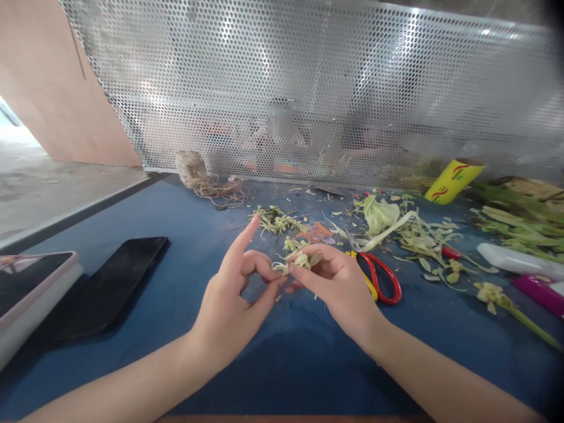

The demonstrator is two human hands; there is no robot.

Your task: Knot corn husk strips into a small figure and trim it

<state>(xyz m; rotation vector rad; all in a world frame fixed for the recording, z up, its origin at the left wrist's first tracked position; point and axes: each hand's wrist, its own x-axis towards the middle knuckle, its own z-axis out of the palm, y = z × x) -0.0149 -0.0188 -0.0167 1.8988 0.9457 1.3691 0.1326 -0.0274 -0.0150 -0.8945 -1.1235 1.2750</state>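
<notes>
Between my two hands is a small bundle of pale green plant strips [302, 260]. My right hand [337, 282] is closed around the bundle, thumb and fingers pressed on it. At its left end, my left hand [235, 282] pinches with thumb and fingertips, one finger pointing up; what lies in that pinch is too small to make out. Just beyond the hands lies a loose heap of green plant bits [277, 220]. Scissors with red and yellow handles [382, 279] rest to the right of my right hand, partly hidden by it.
A black phone [117, 282] and a pink-edged device [33, 282] lie at left. A twine spool [191, 168] stands at the back. Plant scraps [423, 241], a yellow packet [453, 181], a white tube [515, 258] and a purple object [540, 294] occupy the right. A perforated metal screen [308, 88] rises behind.
</notes>
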